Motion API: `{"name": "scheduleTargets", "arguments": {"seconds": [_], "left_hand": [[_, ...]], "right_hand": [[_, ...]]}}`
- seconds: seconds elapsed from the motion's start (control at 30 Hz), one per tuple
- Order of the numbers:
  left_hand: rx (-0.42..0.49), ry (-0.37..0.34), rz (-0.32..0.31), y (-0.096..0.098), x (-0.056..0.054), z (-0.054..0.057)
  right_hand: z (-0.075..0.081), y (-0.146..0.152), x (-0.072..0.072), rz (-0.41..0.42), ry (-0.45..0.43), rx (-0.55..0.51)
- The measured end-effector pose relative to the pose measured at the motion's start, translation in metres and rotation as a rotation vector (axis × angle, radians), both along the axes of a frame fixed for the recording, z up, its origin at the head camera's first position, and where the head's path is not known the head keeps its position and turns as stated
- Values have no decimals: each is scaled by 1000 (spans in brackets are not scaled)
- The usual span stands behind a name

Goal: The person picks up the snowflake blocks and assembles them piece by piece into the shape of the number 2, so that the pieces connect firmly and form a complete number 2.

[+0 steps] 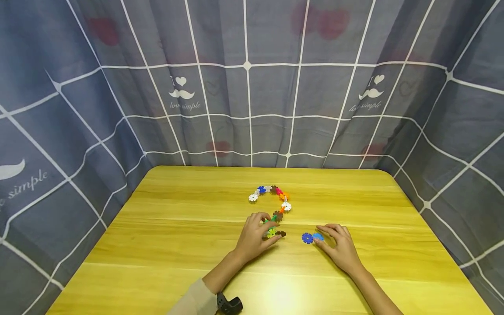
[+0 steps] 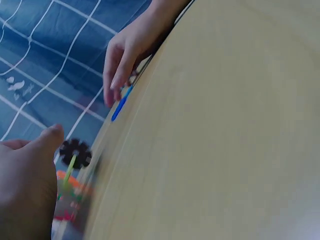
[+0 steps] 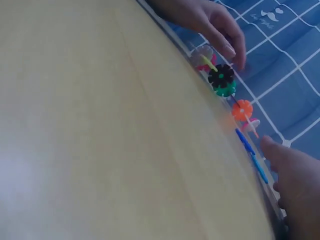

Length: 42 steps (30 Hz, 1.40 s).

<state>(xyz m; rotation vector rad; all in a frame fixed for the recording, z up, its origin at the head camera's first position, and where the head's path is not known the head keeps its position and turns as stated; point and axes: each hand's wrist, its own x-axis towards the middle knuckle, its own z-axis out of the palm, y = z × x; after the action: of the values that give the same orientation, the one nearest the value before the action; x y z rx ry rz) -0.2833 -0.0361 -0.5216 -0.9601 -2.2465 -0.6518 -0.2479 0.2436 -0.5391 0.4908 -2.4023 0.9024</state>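
Note:
On the table, a curved chain of interlocking flower-shaped plastic discs [image 1: 286,206] bends from a white disc [image 1: 253,198] round to a brown end disc [image 1: 280,234]. My left hand [image 1: 252,234] is over the near end of the chain, thumb and fingers apart around the green and lime discs. In the left wrist view, the thumb tip is close above the upright brown disc [image 2: 75,153]. A dark blue disc [image 1: 307,238] joined to a light blue disc [image 1: 318,236] lies flat to the right. My right hand [image 1: 340,247] has its thumb and fingers spread around the light blue disc.
The wooden table [image 1: 177,210] has rounded far corners. A grey-blue checked curtain [image 1: 271,92] hangs behind it and along both sides. A black band with a small device [image 1: 229,304] sits on the left wrist.

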Motion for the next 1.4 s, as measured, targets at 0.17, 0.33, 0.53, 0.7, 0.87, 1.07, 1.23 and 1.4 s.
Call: {"name": "scheduleTargets", "arguments": {"seconds": [0.17, 0.33, 0.53, 0.7, 0.87, 1.07, 1.23, 1.4], "left_hand": [[-84, 57, -33, 7, 2, 4], [-63, 36, -13, 6, 2, 1], [4, 43, -57, 5, 1, -2], [49, 36, -80, 5, 1, -5], [96, 5, -96, 6, -1, -7], [159, -57, -113, 8, -1, -7], [187, -87, -127, 9, 0, -7], [193, -65, -121, 7, 0, -6]], "right_hand": [[-2, 0, -3, 33, -39, 89], [-3, -8, -7, 66, -28, 87], [-2, -21, -11, 101, -30, -11], [1, -43, -10, 166, -14, -190], [24, -72, 0, 253, -184, -515], [25, -84, -1, 227, -442, -730], [17, -84, -5, 223, -521, -761], [20, -85, -6, 251, -588, -793]]}}
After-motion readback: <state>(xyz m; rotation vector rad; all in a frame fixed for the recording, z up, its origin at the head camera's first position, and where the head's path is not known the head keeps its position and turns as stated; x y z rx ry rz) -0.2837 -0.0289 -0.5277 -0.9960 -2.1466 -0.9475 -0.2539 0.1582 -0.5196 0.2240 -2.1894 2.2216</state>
